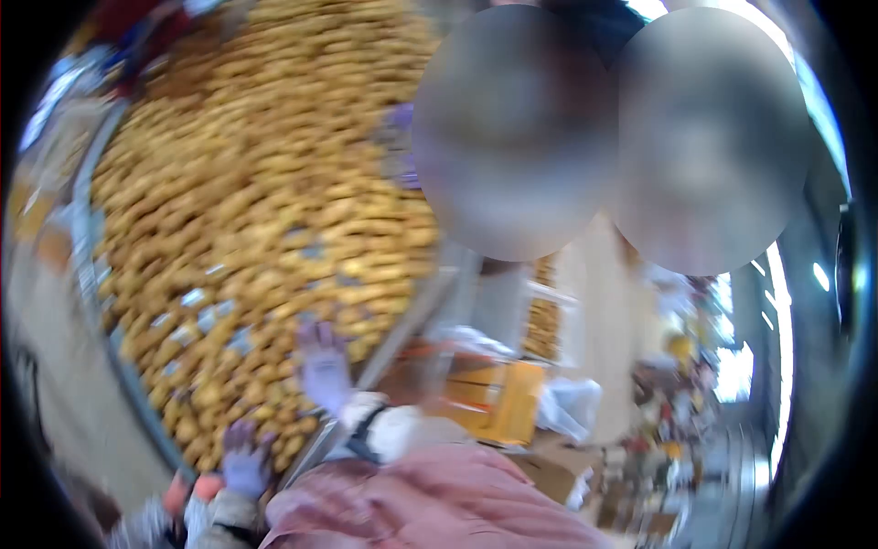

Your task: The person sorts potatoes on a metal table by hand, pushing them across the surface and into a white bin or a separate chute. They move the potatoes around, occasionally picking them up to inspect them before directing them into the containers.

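Many round yellow-brown items, like potatoes or fruit, cover a large table or bin [85,197] with a raised metal edge. My right hand [325,369], in a purple glove, lies over the near right part of the pile with its fingers apart. Lower and to the left, my left hand [245,462], gloved in purple too, rests on or just above the items near the edge, fingers spread. Neither hand shows anything held. Motion blur hides the exact contact. Pale bluish patches [212,316] show among the items beyond my hands.
Orange-gloved fingers of a co-worker [178,492] are left of my left hand. Another person's purple glove [402,146] reaches the pile's far right. Right of the table are a yellow box [512,403], a white plastic bag [569,404] and a crate of yellow items [541,325].
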`<state>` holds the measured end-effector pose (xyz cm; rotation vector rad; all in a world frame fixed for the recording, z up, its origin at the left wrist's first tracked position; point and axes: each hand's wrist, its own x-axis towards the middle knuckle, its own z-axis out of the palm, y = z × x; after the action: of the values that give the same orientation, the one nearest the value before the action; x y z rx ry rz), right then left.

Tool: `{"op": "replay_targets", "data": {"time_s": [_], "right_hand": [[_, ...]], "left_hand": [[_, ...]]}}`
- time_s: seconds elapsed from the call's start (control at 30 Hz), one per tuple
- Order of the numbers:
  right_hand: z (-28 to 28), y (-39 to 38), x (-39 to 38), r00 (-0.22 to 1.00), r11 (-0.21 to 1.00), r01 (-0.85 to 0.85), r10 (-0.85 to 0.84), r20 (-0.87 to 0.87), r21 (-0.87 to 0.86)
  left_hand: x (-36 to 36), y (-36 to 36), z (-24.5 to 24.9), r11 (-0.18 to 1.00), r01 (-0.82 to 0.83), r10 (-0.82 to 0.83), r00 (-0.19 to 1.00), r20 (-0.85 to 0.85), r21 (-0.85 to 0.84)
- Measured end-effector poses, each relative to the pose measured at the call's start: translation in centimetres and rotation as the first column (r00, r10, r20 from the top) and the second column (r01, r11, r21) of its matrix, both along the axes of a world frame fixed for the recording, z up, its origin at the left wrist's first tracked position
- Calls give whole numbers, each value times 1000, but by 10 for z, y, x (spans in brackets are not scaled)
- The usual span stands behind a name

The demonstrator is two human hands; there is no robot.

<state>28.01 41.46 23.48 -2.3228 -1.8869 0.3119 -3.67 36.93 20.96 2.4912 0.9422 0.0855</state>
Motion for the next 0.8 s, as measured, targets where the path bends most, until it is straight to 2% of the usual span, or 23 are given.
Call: {"op": "replay_targets", "data": {"time_s": [0.03, 0.07, 0.1, 0.13, 0.17, 0.2, 0.23, 0.3, 0.33, 0.37, 0.4, 0.47, 0.5, 0.53, 0.57, 0.6, 0.63, 0.67, 0.7, 0.73, 0.8], "right_hand": [[7, -8, -25, 989, 987, -139, 135, -54, -84], [11, -16, -40, 956, 946, -287, 274, -100, -149], [-2, -28, -43, 905, 904, -417, 404, -134, -95], [-15, -38, -34, 807, 802, -588, 574, -136, -102], [-14, -26, -18, 713, 673, -697, 687, -142, -248], [-2, -7, 2, 687, 661, -726, 696, -207, -189], [7, 17, 23, 673, 663, -736, 694, -256, -136], [-3, 61, 47, 646, 624, -728, 763, 22, -282], [-5, 78, 40, 706, 679, -689, 708, -25, -252], [-7, 95, 32, 758, 731, -646, 648, -77, -221], [-17, 102, 16, 765, 749, -634, 644, -12, -193], [-27, 110, -28, 910, 923, -382, 370, -189, -35], [-25, 107, -55, 906, 922, -372, 385, -173, 102], [-18, 99, -84, 900, 901, -362, 404, -161, 239], [6, 94, -113, 819, 834, -510, 546, -176, 212], [8, 69, -141, 730, 743, -634, 666, -152, 212], [13, 49, -167, 564, 606, -787, 782, -265, 114], [0, 19, -189, 346, 365, -920, 927, -143, 144], [-4, 2, -200, 174, 235, -935, 957, -233, 267], [-19, -11, -205, 127, 167, -950, 978, -163, 264], [-60, -27, -216, 35, 39, -969, 999, -18, 244]], "left_hand": [[-3, -5, 24, 998, -49, 49, 999, 10, -26], [-12, -12, 21, 998, -66, 66, 997, 26, 9], [-14, -16, 24, 995, -96, 95, 995, 16, 19], [-17, -18, 24, 995, -98, 98, 995, -34, -7], [-20, -17, 24, 994, -111, 111, 994, -4, -5], [-23, -19, 26, 989, -148, 148, 988, 30, -26], [-29, -18, 22, 989, -137, 139, 990, 32, -49], [-36, -8, 18, 988, -114, 122, 989, 79, -106], [-31, -4, 19, 947, -253, 291, 936, 197, -200], [-25, 3, 29, 901, -394, 428, 876, 221, -183], [-21, 14, 42, 832, -527, 554, 796, 243, -172], [-22, 24, 44, 660, -736, 728, 575, 373, -153], [-25, 23, 54, 566, -811, 794, 487, 363, -150], [-25, 15, 62, 443, -870, 857, 339, 389, -217], [-31, -4, 64, 373, -890, 889, 263, 374, -261], [-39, -29, 65, 304, -904, 913, 187, 362, -301], [-47, -56, 67, 320, -915, 912, 227, 342, -247], [-49, -82, 71, 268, -932, 931, 185, 313, -245], [-48, -110, 73, 214, -946, 947, 139, 289, -244], [-46, -138, 74, 159, -956, 960, 92, 263, -246], [-38, -196, 65, -106, -915, 946, -214, 245, -390]]}}
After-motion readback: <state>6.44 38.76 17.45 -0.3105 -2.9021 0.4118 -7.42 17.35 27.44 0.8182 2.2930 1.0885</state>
